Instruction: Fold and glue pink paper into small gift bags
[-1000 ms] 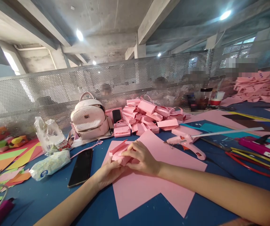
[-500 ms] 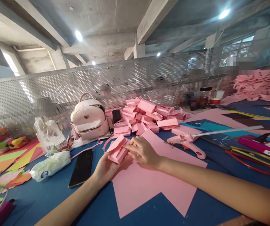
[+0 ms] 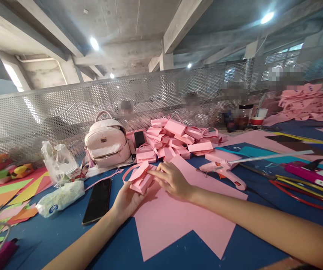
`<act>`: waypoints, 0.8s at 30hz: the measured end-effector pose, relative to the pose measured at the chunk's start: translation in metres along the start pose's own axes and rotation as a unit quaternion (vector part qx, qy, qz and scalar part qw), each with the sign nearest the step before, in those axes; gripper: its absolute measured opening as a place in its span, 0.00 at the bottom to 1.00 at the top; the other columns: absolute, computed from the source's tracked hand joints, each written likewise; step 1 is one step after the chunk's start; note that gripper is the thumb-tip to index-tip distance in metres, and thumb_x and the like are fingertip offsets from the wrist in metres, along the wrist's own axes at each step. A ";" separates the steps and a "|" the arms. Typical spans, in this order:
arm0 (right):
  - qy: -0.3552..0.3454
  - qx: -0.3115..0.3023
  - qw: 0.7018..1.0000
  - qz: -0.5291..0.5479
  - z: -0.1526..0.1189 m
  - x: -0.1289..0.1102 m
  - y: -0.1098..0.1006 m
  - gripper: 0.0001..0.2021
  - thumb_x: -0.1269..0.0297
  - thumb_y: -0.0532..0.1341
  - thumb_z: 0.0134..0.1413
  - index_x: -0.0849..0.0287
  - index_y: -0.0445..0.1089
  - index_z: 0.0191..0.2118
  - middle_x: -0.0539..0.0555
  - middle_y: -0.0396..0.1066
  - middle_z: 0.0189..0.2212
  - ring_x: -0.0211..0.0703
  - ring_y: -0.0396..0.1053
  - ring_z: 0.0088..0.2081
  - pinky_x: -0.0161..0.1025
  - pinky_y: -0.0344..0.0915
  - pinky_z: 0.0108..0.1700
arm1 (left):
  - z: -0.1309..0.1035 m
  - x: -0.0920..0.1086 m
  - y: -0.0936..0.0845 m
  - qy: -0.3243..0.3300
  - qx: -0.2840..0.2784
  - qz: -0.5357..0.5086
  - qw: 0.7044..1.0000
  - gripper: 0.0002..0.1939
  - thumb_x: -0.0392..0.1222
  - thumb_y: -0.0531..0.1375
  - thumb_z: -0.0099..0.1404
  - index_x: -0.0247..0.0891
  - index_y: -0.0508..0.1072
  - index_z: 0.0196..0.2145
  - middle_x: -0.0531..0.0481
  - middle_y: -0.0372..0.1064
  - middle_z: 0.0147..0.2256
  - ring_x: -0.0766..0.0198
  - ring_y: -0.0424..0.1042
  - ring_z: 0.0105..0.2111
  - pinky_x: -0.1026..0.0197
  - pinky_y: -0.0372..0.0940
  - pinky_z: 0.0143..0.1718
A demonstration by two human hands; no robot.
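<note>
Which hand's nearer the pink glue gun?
Right: the right hand is left of the glue gun; the left hand is farther left, holding a folded pink paper piece.

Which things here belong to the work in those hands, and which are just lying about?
Belonging, as far as I can judge:
small pink paper bag in the left hand, right hand at its edge
pink sheets
pile of pink pieces
glue gun, probably

Apparently just lying about:
black phone
backpack
tissue pack
</note>
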State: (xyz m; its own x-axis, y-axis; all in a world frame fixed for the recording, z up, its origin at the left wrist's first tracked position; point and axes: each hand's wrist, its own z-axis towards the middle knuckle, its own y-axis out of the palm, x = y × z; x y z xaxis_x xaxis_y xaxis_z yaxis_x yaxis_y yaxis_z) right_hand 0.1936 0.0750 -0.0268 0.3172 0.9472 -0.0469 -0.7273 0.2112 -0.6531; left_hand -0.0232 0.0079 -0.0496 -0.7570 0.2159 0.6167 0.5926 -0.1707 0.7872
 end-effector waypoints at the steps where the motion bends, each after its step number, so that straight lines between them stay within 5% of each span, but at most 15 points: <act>1: 0.005 -0.001 1.000 -0.005 0.000 0.000 0.000 0.16 0.65 0.51 0.68 0.55 0.70 0.56 0.56 0.66 0.36 0.48 0.62 0.38 0.45 0.61 0.40 | 0.000 0.000 0.000 -0.001 0.001 -0.001 1.000 0.24 0.39 0.56 0.70 0.33 0.63 0.62 0.39 0.75 0.51 0.52 0.74 0.52 0.57 0.70 0.50; 24: 0.011 -0.025 1.000 0.012 0.000 -0.007 0.000 0.14 0.65 0.51 0.69 0.58 0.71 0.52 0.57 0.66 0.37 0.48 0.60 0.38 0.45 0.61 0.40 | 0.001 -0.004 0.004 -0.020 0.082 -0.015 0.996 0.22 0.36 0.53 0.74 0.31 0.58 0.63 0.39 0.76 0.48 0.54 0.78 0.46 0.54 0.71 0.48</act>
State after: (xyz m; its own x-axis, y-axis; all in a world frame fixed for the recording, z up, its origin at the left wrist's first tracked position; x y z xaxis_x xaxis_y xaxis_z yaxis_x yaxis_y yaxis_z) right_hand 0.1912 0.0686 -0.0261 0.3138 0.9462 -0.0788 -0.7034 0.1760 -0.6886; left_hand -0.0177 0.0070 -0.0486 -0.7657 0.2571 0.5895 0.6092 -0.0040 0.7930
